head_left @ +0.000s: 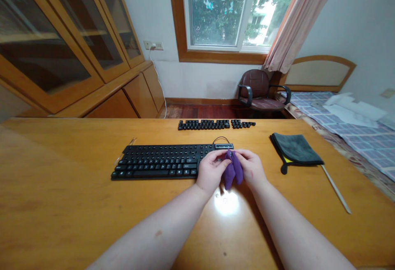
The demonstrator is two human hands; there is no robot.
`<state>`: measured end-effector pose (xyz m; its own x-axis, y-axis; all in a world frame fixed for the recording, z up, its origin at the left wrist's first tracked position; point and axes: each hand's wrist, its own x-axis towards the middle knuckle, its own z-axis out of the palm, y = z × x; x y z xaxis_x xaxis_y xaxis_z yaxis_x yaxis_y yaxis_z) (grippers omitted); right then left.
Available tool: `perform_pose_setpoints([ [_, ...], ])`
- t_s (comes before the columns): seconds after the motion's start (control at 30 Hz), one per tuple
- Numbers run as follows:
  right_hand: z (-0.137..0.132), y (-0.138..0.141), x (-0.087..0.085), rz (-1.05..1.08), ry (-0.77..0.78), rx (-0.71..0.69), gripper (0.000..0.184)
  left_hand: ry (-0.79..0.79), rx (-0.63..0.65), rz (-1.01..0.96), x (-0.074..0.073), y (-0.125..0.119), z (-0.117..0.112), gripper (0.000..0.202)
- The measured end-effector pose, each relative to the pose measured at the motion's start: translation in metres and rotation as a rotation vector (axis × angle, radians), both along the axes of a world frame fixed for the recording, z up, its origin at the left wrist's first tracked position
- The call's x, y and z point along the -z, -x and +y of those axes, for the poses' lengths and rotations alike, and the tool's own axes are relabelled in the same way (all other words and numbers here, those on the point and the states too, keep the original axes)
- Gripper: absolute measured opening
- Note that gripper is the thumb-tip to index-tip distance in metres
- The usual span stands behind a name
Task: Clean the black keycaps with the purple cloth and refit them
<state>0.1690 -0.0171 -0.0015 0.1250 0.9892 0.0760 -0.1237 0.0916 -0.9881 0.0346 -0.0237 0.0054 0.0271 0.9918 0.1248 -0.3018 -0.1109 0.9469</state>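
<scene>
The desk (pixel 61 220) bears a keyboard (pixel 157 161), its upper rows bare of caps. A folded grey towel (pixel 298 148) lies well to the right. Both hands meet at the keyboard's right end: the left hand (pixel 212 169) pinches the purple cloth (pixel 228 177) between thumb and fingers, and the right hand (pixel 251 167) pinches its other side, fingers bent close together. The cloth's ends hang below the fingertips. Loose keycaps (pixel 203 125) line the desk's far edge.

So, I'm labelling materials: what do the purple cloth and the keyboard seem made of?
Purple cloth: soft textile, perhaps microfibre; matte, hanging in limp folds.
Keyboard: likely hard black plastic, fairly matte, judging by its crisp, uniform keycaps.
</scene>
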Motion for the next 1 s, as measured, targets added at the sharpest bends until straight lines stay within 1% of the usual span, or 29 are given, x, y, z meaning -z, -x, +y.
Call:
perform_pose_setpoints([
  [0.1, -0.0004, -0.001, -0.0013, -0.035, -0.032, -0.077, 0.021, 0.028, -0.044, 0.05, -0.0026, 0.0022, -0.0003, 0.019],
  [0.2, -0.0008, -0.0023, -0.0032, -0.085, -0.111, -0.128, 0.024, 0.013, -0.096, 0.136, -0.0022, 0.0051, 0.0004, 0.012],
  [0.33, -0.0006, -0.002, -0.0053, -0.126, -0.165, -0.071, 0.02, -0.019, -0.122, 0.199, 0.0002, 0.0065, 0.0005, 0.011],
  [0.43, -0.0007, -0.001, -0.0077, -0.13, -0.168, -0.03, 0.013, -0.029, -0.085, 0.179, -0.0001, 0.0048, -0.001, 0.018],
  [0.5, -0.0011, -0.0007, -0.0091, -0.132, -0.168, -0.024, 0.009, -0.019, -0.064, 0.151, -0.0011, 0.0037, -0.002, 0.024],
  [0.57, -0.0016, -0.0006, -0.0092, -0.129, -0.169, -0.034, 0.008, -0.008, -0.068, 0.149, -0.0022, 0.0038, -0.0025, 0.024],
  [0.7, -0.0016, -0.0001, -0.0056, -0.13, -0.168, -0.095, 0.014, -0.037, -0.151, 0.231, -0.0026, 0.0075, -0.0017, 0.01],
  [0.8, -0.0012, 0.0005, -0.0039, -0.122, -0.166, -0.12, 0.021, -0.073, -0.185, 0.268, -0.0026, 0.0097, -0.0011, 0.01],
  [0.9, -0.0009, 0.0003, -0.0053, -0.115, -0.16, -0.084, 0.016, -0.072, -0.159, 0.253, -0.004, 0.0086, -0.0022, 0.011],
  [1.0, -0.0007, -0.0005, -0.0069, -0.126, -0.14, -0.04, 0.01, -0.003, -0.096, 0.177, -0.0048, 0.0051, -0.0043, 0.018],
])
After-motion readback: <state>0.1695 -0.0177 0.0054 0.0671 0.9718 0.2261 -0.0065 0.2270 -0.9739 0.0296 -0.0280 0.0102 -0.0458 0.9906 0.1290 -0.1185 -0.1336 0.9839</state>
